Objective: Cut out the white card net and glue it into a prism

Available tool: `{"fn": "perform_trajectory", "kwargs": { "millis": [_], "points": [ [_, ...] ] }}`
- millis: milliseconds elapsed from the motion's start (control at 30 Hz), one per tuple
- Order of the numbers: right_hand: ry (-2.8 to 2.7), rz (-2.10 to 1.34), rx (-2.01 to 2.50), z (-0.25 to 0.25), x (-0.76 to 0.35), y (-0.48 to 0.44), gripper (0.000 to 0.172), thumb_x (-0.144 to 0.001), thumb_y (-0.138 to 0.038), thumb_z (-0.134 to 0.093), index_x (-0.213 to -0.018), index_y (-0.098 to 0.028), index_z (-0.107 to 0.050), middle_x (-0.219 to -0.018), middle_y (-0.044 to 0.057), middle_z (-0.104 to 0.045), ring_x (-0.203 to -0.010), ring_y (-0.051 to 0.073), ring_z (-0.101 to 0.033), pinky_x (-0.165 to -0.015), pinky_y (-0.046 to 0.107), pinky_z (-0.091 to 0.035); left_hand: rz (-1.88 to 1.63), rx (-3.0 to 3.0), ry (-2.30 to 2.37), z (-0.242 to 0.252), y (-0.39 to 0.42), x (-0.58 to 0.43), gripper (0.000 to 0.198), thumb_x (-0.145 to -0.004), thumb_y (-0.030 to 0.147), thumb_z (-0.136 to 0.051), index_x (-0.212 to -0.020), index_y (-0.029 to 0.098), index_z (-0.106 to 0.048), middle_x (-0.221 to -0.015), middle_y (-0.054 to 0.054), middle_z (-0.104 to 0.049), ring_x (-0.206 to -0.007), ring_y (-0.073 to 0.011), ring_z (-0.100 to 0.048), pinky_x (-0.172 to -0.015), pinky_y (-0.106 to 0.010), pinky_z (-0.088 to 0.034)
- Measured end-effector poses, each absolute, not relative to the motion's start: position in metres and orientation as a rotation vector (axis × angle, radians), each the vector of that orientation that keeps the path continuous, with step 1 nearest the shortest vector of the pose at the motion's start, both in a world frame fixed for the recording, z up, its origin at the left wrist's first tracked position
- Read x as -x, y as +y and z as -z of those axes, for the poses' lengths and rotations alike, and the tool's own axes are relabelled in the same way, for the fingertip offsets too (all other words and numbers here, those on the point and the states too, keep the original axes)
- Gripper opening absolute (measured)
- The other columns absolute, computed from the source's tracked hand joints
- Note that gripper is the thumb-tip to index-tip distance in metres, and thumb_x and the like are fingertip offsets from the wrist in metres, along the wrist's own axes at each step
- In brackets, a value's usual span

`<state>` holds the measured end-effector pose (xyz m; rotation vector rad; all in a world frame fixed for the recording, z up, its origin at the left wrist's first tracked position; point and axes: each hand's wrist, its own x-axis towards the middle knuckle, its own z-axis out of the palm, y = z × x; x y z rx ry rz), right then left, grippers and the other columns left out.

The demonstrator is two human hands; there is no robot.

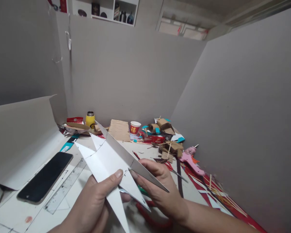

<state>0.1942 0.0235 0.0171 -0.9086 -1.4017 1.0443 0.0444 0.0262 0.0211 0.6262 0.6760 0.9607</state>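
Note:
Both hands hold a white card cut-out [106, 161] with long pointed flaps and pencil lines, raised a little above the table. My left hand [94, 200] grips it from below, thumb pressed on its top face near the middle. My right hand [160, 191] is curled around its right flap, fingers closed under the grey folded edge. Part of a pair of scissors with red handles [147, 212] shows beneath the hands.
A black phone [45, 178] and a clear ruler [65, 186] lie at the left on white sheets. A pink glue gun [190, 160], cardboard scraps [171, 147], thin sticks, a red-and-white paper cup [135, 127] and a yellow bottle [90, 119] crowd the back and right. Grey boards wall the table.

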Motion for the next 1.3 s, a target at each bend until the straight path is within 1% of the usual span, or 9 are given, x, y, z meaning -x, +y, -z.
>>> {"fn": "perform_trajectory", "kwargs": {
  "millis": [233,333,467,633,900,1000,1067,1200,1300],
  "points": [
    [-1.330,-1.118,0.903,-0.022,-0.193,0.024,0.025,-0.069,-0.038,-0.077,-0.067,-0.016,-0.065,-0.054,-0.002,-0.059,-0.047,0.009,-0.052,-0.045,0.019,-0.045,-0.924,-0.627,0.634,-0.024,0.026,-0.044,0.019,-0.077,0.021,-0.068,-0.090,0.008,-0.071,-0.078,-0.011,-0.070,-0.058,-0.0139,-0.060,-0.056,-0.023,-0.051],
    [-1.235,-1.257,0.891,-0.018,-0.194,0.026,0.025,-0.065,-0.034,-0.081,-0.066,-0.015,-0.065,-0.054,-0.002,-0.060,-0.045,0.008,-0.053,-0.044,0.017,-0.046,-0.926,-0.600,0.587,-0.024,0.027,-0.044,0.021,-0.076,0.023,-0.068,-0.091,0.008,-0.071,-0.078,-0.012,-0.070,-0.061,-0.0177,-0.063,-0.058,-0.027,-0.051],
    [-1.103,-1.440,0.852,-0.011,-0.196,0.028,0.023,-0.062,-0.028,-0.083,-0.067,-0.015,-0.064,-0.053,-0.003,-0.062,-0.042,0.006,-0.053,-0.042,0.015,-0.045,-0.917,-0.605,0.550,-0.020,0.028,-0.044,0.033,-0.074,0.028,-0.072,-0.101,0.010,-0.069,-0.082,-0.014,-0.071,-0.066,-0.0226,-0.066,-0.062,-0.032,-0.052],
    [-1.105,-1.386,0.850,-0.006,-0.197,0.026,0.024,-0.061,-0.030,-0.083,-0.065,-0.015,-0.064,-0.053,-0.002,-0.062,-0.043,0.006,-0.053,-0.042,0.014,-0.044,-0.931,-0.563,0.627,-0.022,0.024,-0.044,0.036,-0.070,0.030,-0.075,-0.101,0.013,-0.070,-0.084,-0.014,-0.073,-0.071,-0.0257,-0.068,-0.066,-0.035,-0.053],
    [-1.025,-1.495,0.845,0.002,-0.194,0.023,0.023,-0.069,-0.030,-0.078,-0.070,-0.015,-0.061,-0.050,-0.005,-0.056,-0.038,0.005,-0.047,-0.039,0.014,-0.038,-0.968,-0.487,0.605,-0.026,0.014,-0.050,0.040,-0.066,0.028,-0.078,-0.102,0.012,-0.070,-0.086,-0.014,-0.073,-0.076,-0.0289,-0.069,-0.067,-0.037,-0.054],
    [-1.228,-1.213,0.891,-0.005,-0.195,0.017,0.025,-0.065,-0.030,-0.080,-0.061,-0.016,-0.060,-0.048,-0.004,-0.053,-0.041,0.006,-0.045,-0.040,0.016,-0.037,-0.970,-0.456,0.573,-0.025,0.010,-0.052,0.041,-0.067,0.025,-0.077,-0.106,0.013,-0.068,-0.090,-0.014,-0.073,-0.078,-0.0293,-0.069,-0.068,-0.038,-0.055],
    [-1.399,-0.933,0.902,-0.007,-0.196,0.011,0.021,-0.069,-0.029,-0.075,-0.060,-0.017,-0.061,-0.050,-0.002,-0.054,-0.044,0.009,-0.046,-0.041,0.019,-0.038,-0.968,-0.431,0.573,-0.028,0.011,-0.050,0.042,-0.069,0.023,-0.076,-0.110,0.015,-0.066,-0.092,-0.013,-0.073,-0.078,-0.0289,-0.069,-0.068,-0.038,-0.055],
    [-1.637,-0.531,0.796,0.000,-0.203,0.000,0.007,-0.078,-0.018,-0.062,-0.072,-0.020,-0.064,-0.053,0.001,-0.059,-0.047,0.013,-0.052,-0.047,0.026,-0.044,-1.176,-0.485,0.687,-0.040,0.025,-0.037,0.046,-0.071,0.018,-0.073,-0.115,0.016,-0.063,-0.096,-0.012,-0.073,-0.081,-0.0260,-0.069,-0.071,-0.035,-0.055],
    [-1.814,-0.450,0.804,0.004,-0.211,0.003,0.009,-0.081,-0.016,-0.056,-0.076,-0.020,-0.062,-0.057,0.003,-0.062,-0.051,0.015,-0.056,-0.050,0.026,-0.045,-1.323,-0.605,0.769,-0.042,0.040,-0.028,0.048,-0.071,0.019,-0.074,-0.118,0.017,-0.061,-0.103,-0.011,-0.071,-0.085,-0.0231,-0.068,-0.073,-0.032,-0.054]
  ]
}}
